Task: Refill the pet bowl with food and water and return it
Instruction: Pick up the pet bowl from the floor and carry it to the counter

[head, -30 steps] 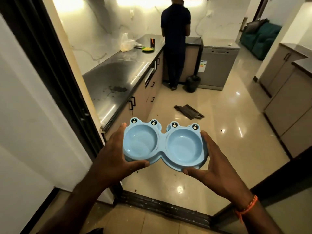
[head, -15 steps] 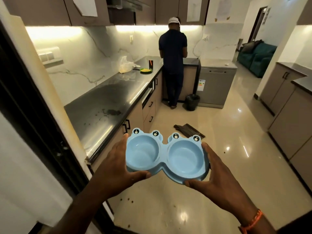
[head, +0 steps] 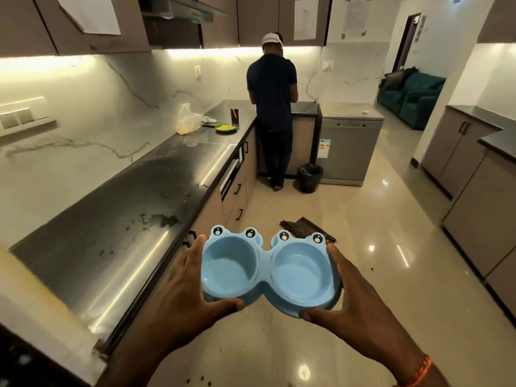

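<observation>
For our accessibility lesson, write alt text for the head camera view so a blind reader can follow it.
Two bare hands, left hand and right hand, hold an empty light-blue double pet bowl with frog eyes over a glossy kitchen floor. A dark countertop runs along the left, and another person stands at the far end, back turned.

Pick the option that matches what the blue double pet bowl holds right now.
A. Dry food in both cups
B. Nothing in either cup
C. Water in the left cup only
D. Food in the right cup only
B: both cups of the blue pet bowl show bare blue bottoms, with no kibble or water visible, while the left hand and right hand hold it by its two ends.
</observation>
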Available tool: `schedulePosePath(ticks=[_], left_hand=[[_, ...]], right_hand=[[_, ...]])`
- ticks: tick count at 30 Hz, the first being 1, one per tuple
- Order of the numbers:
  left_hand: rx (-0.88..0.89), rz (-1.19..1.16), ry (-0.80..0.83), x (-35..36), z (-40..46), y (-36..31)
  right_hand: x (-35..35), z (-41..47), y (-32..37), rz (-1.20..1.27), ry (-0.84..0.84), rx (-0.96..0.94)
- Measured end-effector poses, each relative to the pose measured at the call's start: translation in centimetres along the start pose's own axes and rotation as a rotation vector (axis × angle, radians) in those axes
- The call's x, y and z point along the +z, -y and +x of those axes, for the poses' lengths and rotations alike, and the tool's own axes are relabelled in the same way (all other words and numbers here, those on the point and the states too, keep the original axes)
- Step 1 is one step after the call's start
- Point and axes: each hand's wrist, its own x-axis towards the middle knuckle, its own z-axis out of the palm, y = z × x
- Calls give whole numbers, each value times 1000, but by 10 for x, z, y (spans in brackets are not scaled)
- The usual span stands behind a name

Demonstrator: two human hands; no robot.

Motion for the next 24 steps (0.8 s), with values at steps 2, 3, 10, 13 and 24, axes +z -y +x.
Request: schedulePosePath(ticks=[2, 3, 10, 13, 24], left_hand=[[21, -17, -22, 3, 23, 2], [20, -22, -35, 5, 34, 2], [-108, 22, -124, 25, 129, 26], [-178, 53, -192, 31, 175, 36], [-383, 105, -425, 7, 266, 60]], right_hand=[[0, 30, -12, -10, 7, -3], [1, 45, -19, -12, 18, -2], [6, 177, -65, -36, 124, -57], [9, 247, -80, -58, 136, -134], [36, 450, -69, -238, 378, -343]])
